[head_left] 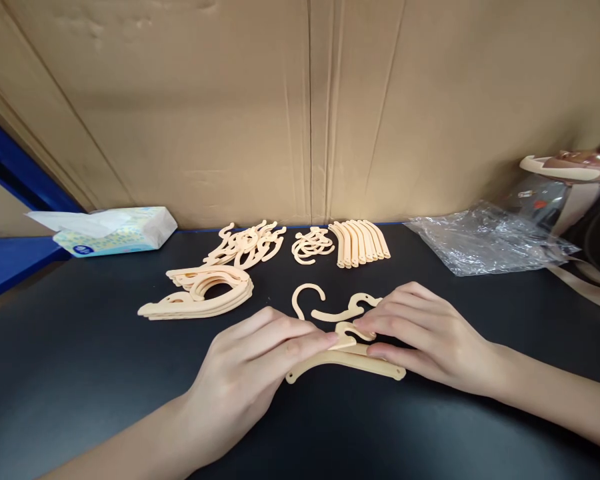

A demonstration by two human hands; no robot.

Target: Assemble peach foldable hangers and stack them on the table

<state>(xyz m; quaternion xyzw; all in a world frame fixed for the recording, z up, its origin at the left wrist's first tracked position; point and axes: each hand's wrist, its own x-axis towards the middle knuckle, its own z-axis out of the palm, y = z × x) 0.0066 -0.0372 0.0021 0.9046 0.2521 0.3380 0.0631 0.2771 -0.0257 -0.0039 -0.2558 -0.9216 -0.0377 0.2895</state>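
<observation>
Both hands are closed on a cream plastic hanger piece (344,339) with a curved notch, low over the black table. My left hand (255,360) presses its left part, and my right hand (425,333) pinches its right end. Under and in front of it lies a long bowed bar (350,361) with a hole at each end. Behind my fingers, a loose hook (307,293) lies on the left and another notched arm piece (337,313) on the right, its far end close to my right hand. My fingers hide parts of the held piece.
A stack of folded hangers (200,300) sits at the left. Farther back are piles of arm pieces (250,243), hooks (313,245) and bars (360,243). A tissue pack (117,233) stands back left, a clear plastic bag (490,240) back right, before a cardboard wall (205,120).
</observation>
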